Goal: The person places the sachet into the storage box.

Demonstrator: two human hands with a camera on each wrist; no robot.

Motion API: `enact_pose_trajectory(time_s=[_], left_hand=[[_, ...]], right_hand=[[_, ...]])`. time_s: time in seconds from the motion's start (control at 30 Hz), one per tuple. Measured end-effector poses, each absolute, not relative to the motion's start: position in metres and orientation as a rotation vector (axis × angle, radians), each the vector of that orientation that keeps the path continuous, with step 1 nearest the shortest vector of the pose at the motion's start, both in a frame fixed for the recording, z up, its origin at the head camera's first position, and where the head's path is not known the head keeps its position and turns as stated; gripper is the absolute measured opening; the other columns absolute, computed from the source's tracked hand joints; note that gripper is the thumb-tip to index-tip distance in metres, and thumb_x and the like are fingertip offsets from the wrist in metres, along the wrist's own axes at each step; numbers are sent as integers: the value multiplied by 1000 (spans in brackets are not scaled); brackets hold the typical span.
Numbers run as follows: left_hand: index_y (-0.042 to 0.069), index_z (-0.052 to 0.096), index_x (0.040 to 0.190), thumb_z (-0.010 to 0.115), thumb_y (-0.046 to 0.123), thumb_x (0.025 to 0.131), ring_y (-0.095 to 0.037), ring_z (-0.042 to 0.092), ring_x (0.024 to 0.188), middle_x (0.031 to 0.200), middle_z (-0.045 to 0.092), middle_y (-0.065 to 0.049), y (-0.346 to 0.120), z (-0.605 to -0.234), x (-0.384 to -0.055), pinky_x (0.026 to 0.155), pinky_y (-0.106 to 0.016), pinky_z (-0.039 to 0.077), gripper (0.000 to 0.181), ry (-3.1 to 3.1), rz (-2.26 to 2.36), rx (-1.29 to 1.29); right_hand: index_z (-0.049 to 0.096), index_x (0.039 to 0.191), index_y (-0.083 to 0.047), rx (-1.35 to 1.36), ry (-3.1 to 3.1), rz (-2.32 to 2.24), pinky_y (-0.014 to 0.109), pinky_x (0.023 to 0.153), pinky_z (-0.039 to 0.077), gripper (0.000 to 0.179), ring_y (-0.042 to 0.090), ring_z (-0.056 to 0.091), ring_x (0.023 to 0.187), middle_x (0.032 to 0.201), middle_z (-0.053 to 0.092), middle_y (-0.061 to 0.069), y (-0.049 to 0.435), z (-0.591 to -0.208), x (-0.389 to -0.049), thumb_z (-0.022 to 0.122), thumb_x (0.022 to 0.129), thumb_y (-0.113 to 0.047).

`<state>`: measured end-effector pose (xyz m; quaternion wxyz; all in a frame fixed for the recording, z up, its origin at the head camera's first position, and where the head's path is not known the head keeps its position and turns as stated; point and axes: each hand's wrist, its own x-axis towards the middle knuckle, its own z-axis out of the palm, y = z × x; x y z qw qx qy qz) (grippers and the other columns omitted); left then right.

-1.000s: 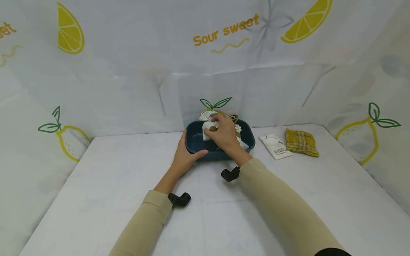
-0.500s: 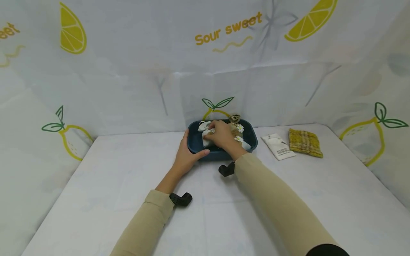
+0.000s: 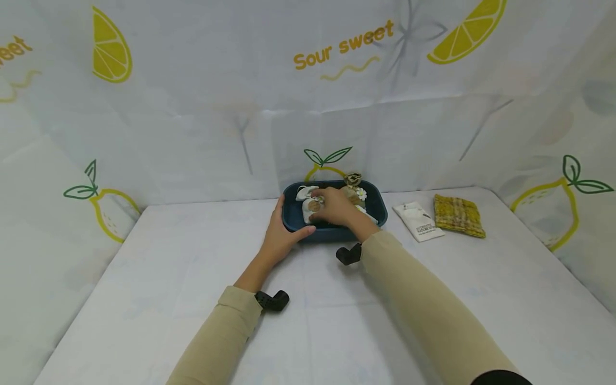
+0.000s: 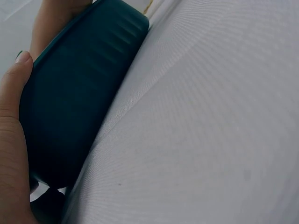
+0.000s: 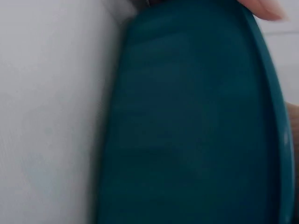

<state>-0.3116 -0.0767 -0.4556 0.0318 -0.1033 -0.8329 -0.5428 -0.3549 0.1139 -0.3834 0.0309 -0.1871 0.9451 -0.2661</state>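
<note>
Tabletop [image 3: 192, 294]: two packets [image 3: 418, 220] [image 3: 459, 215] beside tub [image 3: 332, 234]; left fingers [image 3: 277, 212] spread against it; right fingers [image 3: 327, 194] parted, hold unclear.

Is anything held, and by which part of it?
The left hand holds the blue tub by its left end; whether the right hand grips the white pouch cannot be told.

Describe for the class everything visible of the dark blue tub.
The tub is dark blue, teal in the wrist views, and looks plastic, with rounded corners, a rim and shallow ridges on its outer wall. It sits upright near the far edge of the white-covered table. The left hand holds its left end, thumb on the near side; the right hand is over small items inside.
</note>
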Motion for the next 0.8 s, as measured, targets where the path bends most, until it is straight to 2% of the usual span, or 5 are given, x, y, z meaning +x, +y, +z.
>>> enact_pose_trajectory(time_s=[0.13,0.43,0.67,0.8], left_hand=[[27,3,164,80,59,79,-26,16,159,171,13,-3,-76,-454,-311,126,-54,22,119,-2558,-1670,-329],[27,4,164,79,61,79,-27,15,159,171,13,-5,-76,-453,-311,126,-54,21,119,-2558,-1667,-333],[24,4,165,80,50,82,-27,16,159,171,13,-6,-74,-452,-309,126,-54,22,116,-2571,-1667,-321],[26,4,165,81,52,82,-28,16,158,171,13,-6,-74,-453,-309,126,-56,22,116,-2570,-1661,-309]], right_hand=[[55,144,-4,-617,2896,-795,50,111,45,66,35,55,131,142,58,19,119,-384,-355,80,88,-25],[59,141,-6,-521,2970,-816,49,113,43,63,35,54,133,141,60,18,113,-386,-355,81,87,-30],[50,149,-8,-575,2987,-864,50,106,49,63,35,57,127,142,56,18,121,-380,-342,74,94,-27],[52,147,-8,-633,3009,-1045,50,104,51,62,35,57,129,146,54,16,136,-368,-330,75,93,-27]])
